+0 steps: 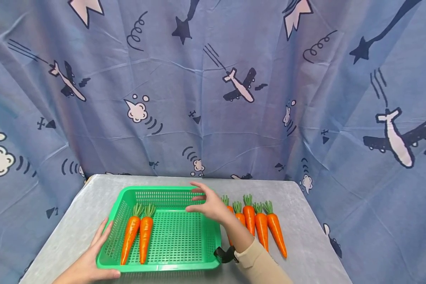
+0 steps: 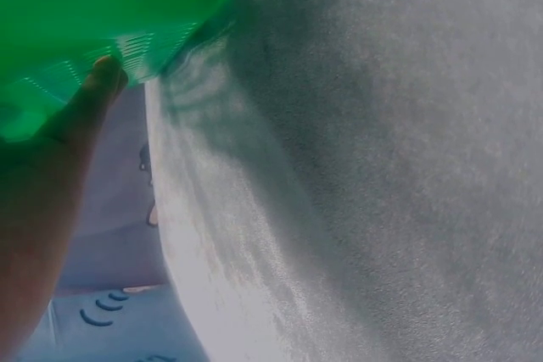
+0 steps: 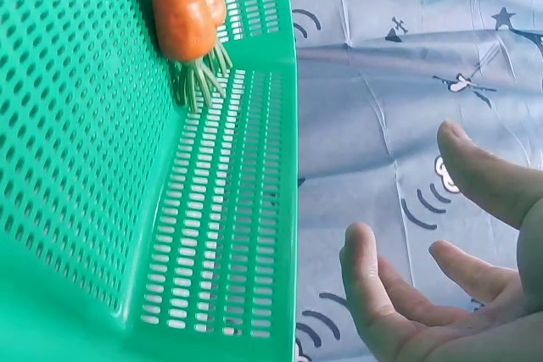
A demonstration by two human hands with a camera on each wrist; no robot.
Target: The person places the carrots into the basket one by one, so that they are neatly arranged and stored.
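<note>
A green plastic basket (image 1: 177,268) with perforated sides stands on the table. Inside it, two orange carrots with green tops lie side by side near the left wall: a left carrot (image 1: 130,236) and a right carrot (image 1: 146,236). My left hand (image 1: 86,262) is at the basket's front left corner, fingers extended along the outside and thumb by the front rim. Over the basket's right back part hovers my right hand (image 1: 210,204), fingers spread and holding nothing. In the right wrist view, its fingers (image 3: 361,264) appear beyond the rim.
Several more carrots (image 1: 262,227) lie in a row on the table right of the basket, partly behind my right forearm. The grey tabletop (image 1: 301,236) ends at a blue patterned curtain (image 1: 184,98) behind and at the sides. A black strap (image 1: 225,254) is around my right wrist.
</note>
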